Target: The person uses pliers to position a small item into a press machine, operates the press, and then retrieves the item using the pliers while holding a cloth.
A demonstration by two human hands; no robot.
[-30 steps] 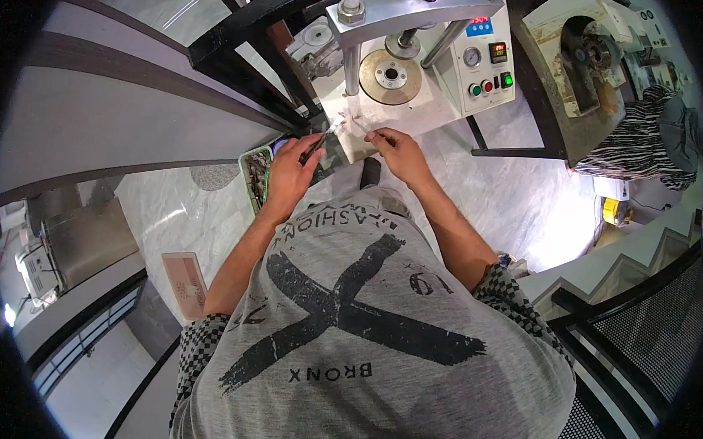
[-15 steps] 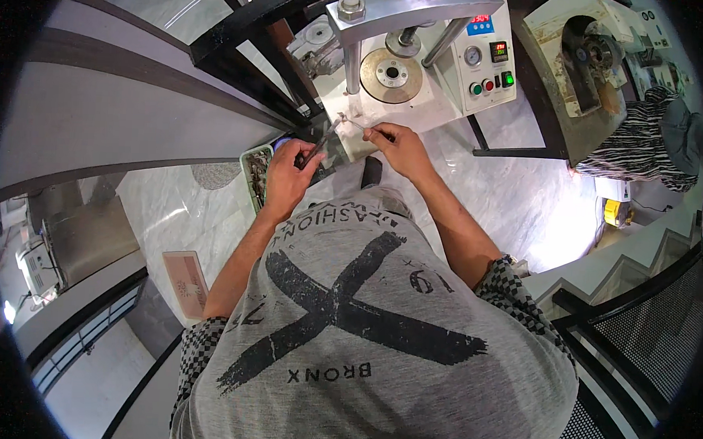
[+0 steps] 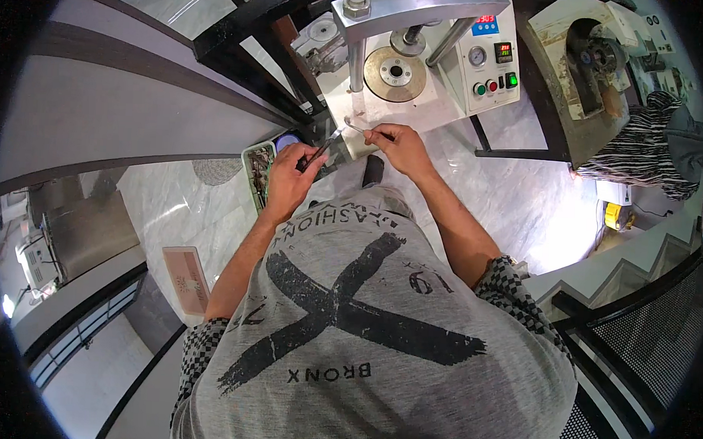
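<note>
My left hand [image 3: 289, 175] grips a slim dark tool, tweezers by the look of it [image 3: 323, 145], with its tip pointing up and right. My right hand [image 3: 397, 144] pinches a small thin metal piece [image 3: 353, 127] right beside that tip. Both hands meet just in front of the white base of a press machine [image 3: 418, 75] with a round metal disc [image 3: 395, 68] on it. A green tray [image 3: 259, 170] of small parts lies just left of my left hand.
The press has a control panel [image 3: 492, 66] with a gauge, buttons and a digital display. A second worn machine [image 3: 593, 61] stands to the right beside a striped cloth [image 3: 648, 152]. A pinkish flat box [image 3: 185, 276] lies on the marble floor at left; black railings sit lower right.
My left hand has swung the tweezers from near the tray up toward the piece in my right hand. The right hand has hardly moved.
</note>
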